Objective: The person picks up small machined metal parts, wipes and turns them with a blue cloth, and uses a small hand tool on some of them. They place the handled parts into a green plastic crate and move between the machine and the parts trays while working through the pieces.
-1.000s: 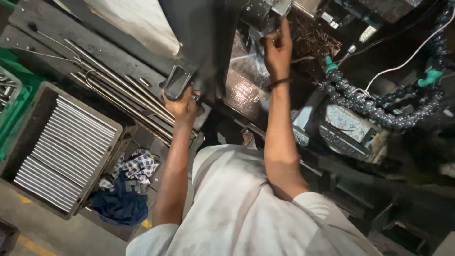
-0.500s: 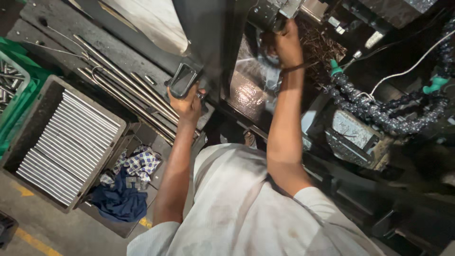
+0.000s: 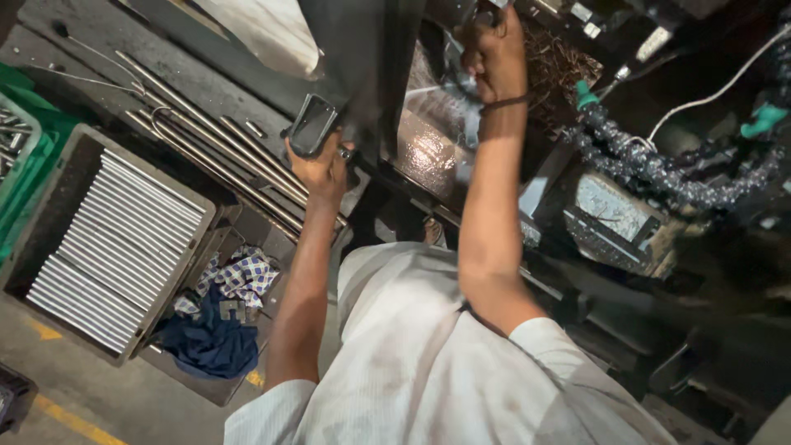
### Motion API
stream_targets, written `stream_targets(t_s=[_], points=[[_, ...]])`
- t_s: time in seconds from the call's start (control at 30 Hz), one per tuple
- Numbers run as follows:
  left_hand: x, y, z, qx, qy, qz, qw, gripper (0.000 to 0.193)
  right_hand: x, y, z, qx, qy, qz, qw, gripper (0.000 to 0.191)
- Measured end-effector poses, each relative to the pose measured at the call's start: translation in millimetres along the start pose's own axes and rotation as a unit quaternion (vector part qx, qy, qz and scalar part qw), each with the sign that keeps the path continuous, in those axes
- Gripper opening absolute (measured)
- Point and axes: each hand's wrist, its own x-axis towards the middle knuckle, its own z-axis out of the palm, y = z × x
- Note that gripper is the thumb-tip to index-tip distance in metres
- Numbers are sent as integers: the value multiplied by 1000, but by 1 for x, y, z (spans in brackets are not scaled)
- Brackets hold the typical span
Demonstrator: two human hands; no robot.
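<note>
My left hand is closed around a dark, rounded handle on the edge of a black machine door. My right hand reaches up into the machine's wet, shiny interior. Its fingers are curled on a dark metal part at the top edge of the view. What that part is stays hidden by the hand. A dark band sits on my right wrist. My white shirt fills the bottom of the view.
A grey crate of stacked silver rods stands at the left, beside a green bin. Long steel bars lie on the machine bed. Blue and checked cloths lie in a tray. Segmented coolant hoses hang at the right.
My right hand has moved up and further into the machine. My left hand has stayed on the door handle.
</note>
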Motion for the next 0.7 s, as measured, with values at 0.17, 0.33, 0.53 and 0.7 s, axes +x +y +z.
stream_targets(t_s=[0.17,0.33,0.53,0.7], points=[[-32,1,-61,-6,10,20,1000,25,-98,72,71,6,187,-128,974,36],[-88,7,-141,-29,-47,-31,998,22,-286,160,117,-169,135,-53,975,19],[-147,40,-209,-225,-182,53,956,22,-522,160,123,-281,275,-80,916,22],[-176,79,-213,-374,-260,153,877,28,-701,146,173,-181,544,-328,751,29]])
